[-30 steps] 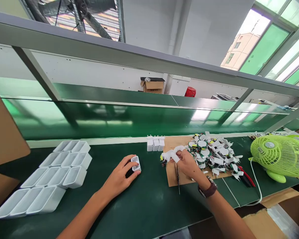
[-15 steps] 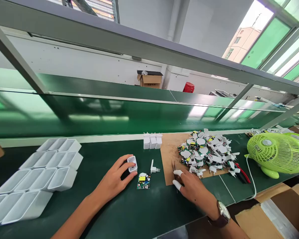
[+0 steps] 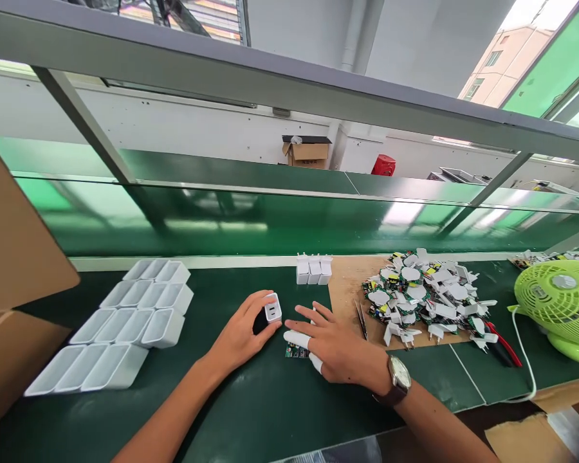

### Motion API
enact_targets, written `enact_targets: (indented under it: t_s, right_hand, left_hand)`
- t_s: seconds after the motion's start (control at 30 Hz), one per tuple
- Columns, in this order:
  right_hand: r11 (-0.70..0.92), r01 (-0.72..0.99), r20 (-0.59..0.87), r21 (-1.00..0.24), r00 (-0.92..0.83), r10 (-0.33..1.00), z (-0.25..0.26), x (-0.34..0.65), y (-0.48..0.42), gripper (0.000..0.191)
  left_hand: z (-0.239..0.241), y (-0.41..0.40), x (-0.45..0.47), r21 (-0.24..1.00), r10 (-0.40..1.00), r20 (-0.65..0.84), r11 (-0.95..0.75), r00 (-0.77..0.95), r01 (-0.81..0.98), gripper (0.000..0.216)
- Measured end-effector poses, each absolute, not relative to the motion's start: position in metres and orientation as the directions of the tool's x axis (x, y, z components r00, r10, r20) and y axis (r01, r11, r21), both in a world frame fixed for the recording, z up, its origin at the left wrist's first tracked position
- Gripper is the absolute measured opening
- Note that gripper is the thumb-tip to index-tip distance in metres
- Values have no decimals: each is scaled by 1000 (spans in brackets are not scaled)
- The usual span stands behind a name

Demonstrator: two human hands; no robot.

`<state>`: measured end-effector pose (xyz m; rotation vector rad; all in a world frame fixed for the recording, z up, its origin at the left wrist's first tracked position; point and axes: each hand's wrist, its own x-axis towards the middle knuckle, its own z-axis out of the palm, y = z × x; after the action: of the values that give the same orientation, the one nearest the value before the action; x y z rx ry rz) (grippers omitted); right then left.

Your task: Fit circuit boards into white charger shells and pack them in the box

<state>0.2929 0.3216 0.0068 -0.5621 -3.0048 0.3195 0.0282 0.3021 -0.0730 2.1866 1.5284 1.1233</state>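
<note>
Between the thumb and fingers of my left hand is a small white charger housing, its end with the port slots turned up toward me. My right hand is open beside it, fingers spread, with white covers on two fingertips. Under that hand a circuit board shows only in part. The white plug piece seen there before is mostly hidden by the fingers. A pair of tweezers lies on the brown cardboard sheet, apart from my right hand.
White housings stand near the table's back edge. Circuit boards with white plug parts are heaped on the cardboard. Red-handled pliers and a green fan are at right. Rows of white housings and a carton are at left.
My right hand has left the tweezers on the cardboard and moved left over the circuit board. In my left hand the housing has turned from its hollow side to its port end.
</note>
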Motion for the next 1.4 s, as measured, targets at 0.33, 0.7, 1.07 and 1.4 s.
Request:
enact_targets:
  t_s: [0.33, 0.7, 1.07, 1.4]
  right_hand:
    - [805, 461, 10, -374, -866, 500, -10, 291, 348, 79]
    - [780, 441, 60, -444, -854, 517, -34, 302, 341, 63]
    - [769, 429, 161, -473, -816, 554, -37, 307, 345, 38]
    - [732, 362, 209, -577, -801, 561, -35, 304, 341, 62]
  left_hand:
    - [-67, 304, 21, 667, 939, 337, -295, 76, 684, 57]
    - [-65, 305, 22, 727, 961, 261, -257, 89, 637, 86]
    - [-69, 306, 22, 729, 961, 245, -270, 129, 629, 77]
    - [-76, 309, 26, 749, 969, 246, -202, 19, 631, 76]
